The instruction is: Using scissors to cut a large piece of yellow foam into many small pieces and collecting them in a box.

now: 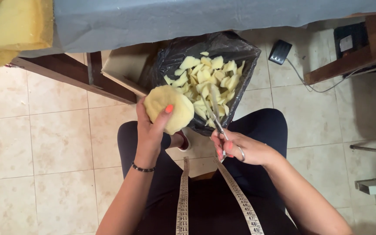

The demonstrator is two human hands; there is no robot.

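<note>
My left hand (149,130) grips a round, pale yellow foam piece (169,108), thumb on its front face. My right hand (240,149) holds metal scissors (216,117), fingers through the handles and blades pointing up toward the foam's right edge. Just beyond both hands sits a black plastic bag (240,52) filled with several pale yellow foam scraps (205,78). A tape measure (182,200) hangs around my neck and down over my dark clothing.
A table draped in grey cloth (196,17) spans the top, with dark wooden legs (79,78). Yellow foam slabs (14,26) lie at top left. A black foot pedal (280,51) with a cable rests on the tiled floor, beside wooden furniture (362,48).
</note>
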